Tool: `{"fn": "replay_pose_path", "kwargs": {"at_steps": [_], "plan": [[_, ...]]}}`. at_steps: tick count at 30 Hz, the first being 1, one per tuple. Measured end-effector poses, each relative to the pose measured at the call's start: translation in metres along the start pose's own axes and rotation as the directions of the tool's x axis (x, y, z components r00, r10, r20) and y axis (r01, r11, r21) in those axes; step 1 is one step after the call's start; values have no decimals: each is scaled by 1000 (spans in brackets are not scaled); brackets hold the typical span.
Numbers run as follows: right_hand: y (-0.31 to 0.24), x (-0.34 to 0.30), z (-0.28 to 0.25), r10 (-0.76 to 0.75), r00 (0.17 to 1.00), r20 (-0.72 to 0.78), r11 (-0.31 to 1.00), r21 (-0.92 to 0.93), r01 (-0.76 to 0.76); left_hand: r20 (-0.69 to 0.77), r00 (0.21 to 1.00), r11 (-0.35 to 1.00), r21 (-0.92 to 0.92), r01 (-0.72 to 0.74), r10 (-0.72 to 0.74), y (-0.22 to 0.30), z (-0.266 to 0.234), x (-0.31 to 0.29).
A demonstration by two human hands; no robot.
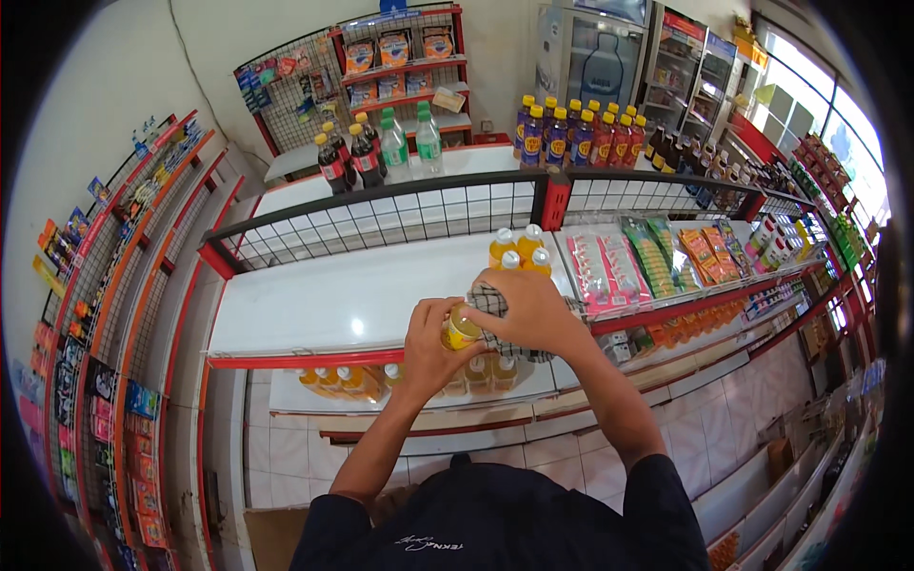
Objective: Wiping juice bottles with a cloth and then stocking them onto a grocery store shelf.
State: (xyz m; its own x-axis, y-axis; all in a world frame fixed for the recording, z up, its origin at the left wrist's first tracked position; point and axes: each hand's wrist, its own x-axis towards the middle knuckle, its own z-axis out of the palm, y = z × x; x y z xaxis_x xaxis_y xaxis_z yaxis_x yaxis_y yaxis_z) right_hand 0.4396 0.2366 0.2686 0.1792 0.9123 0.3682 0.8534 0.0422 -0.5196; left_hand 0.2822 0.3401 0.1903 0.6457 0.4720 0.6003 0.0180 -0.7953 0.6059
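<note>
My left hand is wrapped round a small bottle with a yellow label, held above the front edge of the white shelf. A checkered cloth is bunched in my right hand, whose fingers press at the bottle's upper part. Part of the cloth hangs below that hand. Just beyond my hands, several orange drink bottles with white caps stand upright together on the shelf. The far side of the held bottle is hidden by my fingers.
A black wire divider with red posts runs behind the shelf. Beyond it stand cola bottles, green-capped clear bottles and purple drink bottles. Snack packets lie to the right. More bottles sit on the lower shelf.
</note>
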Motion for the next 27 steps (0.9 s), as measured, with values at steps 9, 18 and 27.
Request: {"fn": "replay_pose_path", "kwargs": {"at_steps": [9, 18, 27], "plan": [[23, 62, 10, -147, 972, 183, 973, -151, 176, 444, 895, 950, -258, 176, -45, -70, -17, 44], [29, 78, 32, -53, 974, 220, 962, -251, 109, 517, 837, 938, -169, 304, -178, -95, -10, 61], [28, 78, 40, -20, 983, 180, 933, -350, 83, 534, 828, 961, -92, 261, -174, -113, 3, 57]]}}
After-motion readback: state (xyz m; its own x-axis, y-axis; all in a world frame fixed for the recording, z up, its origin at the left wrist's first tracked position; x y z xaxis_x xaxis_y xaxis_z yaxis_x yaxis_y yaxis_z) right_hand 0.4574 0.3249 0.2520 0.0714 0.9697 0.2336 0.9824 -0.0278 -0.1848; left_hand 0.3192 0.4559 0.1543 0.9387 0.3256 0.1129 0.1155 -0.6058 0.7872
